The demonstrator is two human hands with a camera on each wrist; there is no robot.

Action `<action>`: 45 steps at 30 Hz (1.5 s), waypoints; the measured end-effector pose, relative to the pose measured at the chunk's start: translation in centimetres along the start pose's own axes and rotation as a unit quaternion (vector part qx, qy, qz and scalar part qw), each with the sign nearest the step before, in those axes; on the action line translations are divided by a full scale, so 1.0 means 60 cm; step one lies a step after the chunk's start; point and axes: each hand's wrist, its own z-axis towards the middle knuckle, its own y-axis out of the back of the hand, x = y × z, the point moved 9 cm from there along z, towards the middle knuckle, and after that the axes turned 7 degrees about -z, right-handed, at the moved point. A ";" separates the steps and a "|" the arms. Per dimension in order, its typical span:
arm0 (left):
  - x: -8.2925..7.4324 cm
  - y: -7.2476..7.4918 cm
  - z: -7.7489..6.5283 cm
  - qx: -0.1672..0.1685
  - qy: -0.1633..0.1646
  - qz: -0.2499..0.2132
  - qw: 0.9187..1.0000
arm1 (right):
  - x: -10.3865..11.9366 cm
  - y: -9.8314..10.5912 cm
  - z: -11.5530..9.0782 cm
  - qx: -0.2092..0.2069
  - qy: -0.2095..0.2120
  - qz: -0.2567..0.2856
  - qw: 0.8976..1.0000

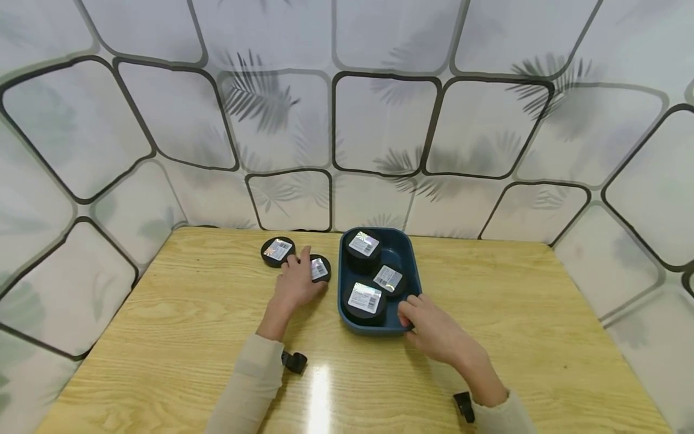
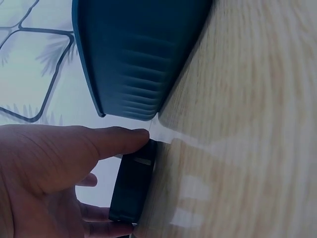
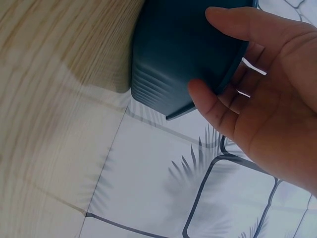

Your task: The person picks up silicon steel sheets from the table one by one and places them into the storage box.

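Note:
My left hand [image 1: 295, 283] spans a flat black round container [image 1: 320, 269] with a silver label, standing on the table left of the blue bin [image 1: 394, 312]. In the left wrist view the thumb is at one edge of this container [image 2: 132, 186] and fingers are at the opposite edge. My right hand [image 1: 436, 330] holds the bin's near right corner, some fingers over the rim and the thumb against the outer wall, as the right wrist view shows. Inside the bin lie several black round containers [image 1: 364, 298] with silver labels on top.
Another black round container [image 1: 278, 251] stands just beyond my left hand. The wooden table [image 1: 515, 301] ends at a patterned curtain [image 1: 385, 126] at the back and sides. Dark wrist straps [image 1: 294, 362] hang by both sleeves.

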 end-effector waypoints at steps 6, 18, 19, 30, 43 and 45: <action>0.002 0.001 -0.001 0.000 -0.001 0.008 1.000 | -0.002 -0.005 0.003 0.017 -0.012 -0.003 1.000; 0.002 0.003 -0.004 0.006 -0.002 0.013 1.000 | -0.002 -0.004 0.002 0.009 -0.005 0.002 1.000; 0.002 0.003 -0.004 0.007 -0.002 0.013 1.000 | -0.002 -0.004 0.001 0.009 -0.004 0.002 1.000; 0.003 0.008 -0.006 0.003 -0.002 0.005 1.000 | 0.000 0.001 0.001 -0.001 0.003 -0.003 1.000; 0.001 0.021 -0.010 -0.004 -0.011 -0.002 1.000 | 0.002 0.003 -0.002 -0.014 0.006 0.000 1.000; -0.001 0.024 -0.012 -0.006 -0.016 -0.002 1.000 | 0.002 0.003 -0.002 -0.018 0.009 0.002 1.000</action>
